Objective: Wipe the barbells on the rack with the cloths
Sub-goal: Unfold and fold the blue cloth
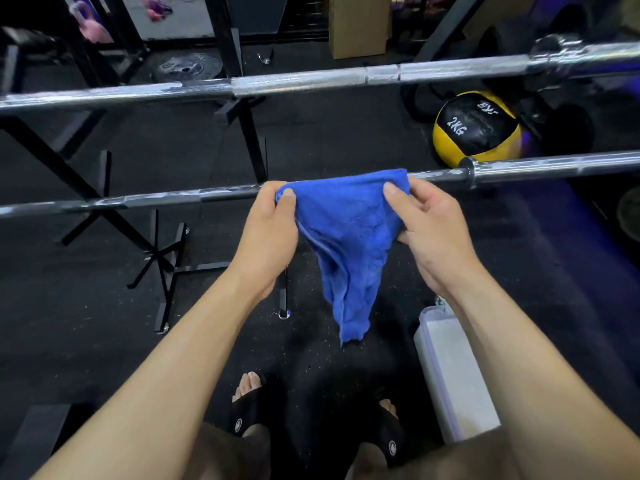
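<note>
Both hands hold one blue cloth [349, 233] at the centre of the frame: the left hand [266, 233] pinches its upper left corner between thumb and fingers, and the right hand [429, 230] pinches the upper right corner the same way. Terry-textured and creased, the cloth hangs from a stretched top edge down to a narrow point. That top edge lies across the lower barbell [166, 199]; whether it touches the bar cannot be told.

At lower right stands a translucent plastic container [450, 368] with a white lid; its contents are not visible.

The lower barbell is a dark steel shaft with a bright collar at right. The upper barbell [311, 81] crosses the upper frame, chrome with knurled sections. Black rack posts [239, 64] stand behind both bars. A round yellow-and-black medicine ball [478, 129] marked 2KG rests on the speckled black rubber floor [86, 323] at right, between the bars. A cardboard box [358, 26] stands at top centre.
</note>
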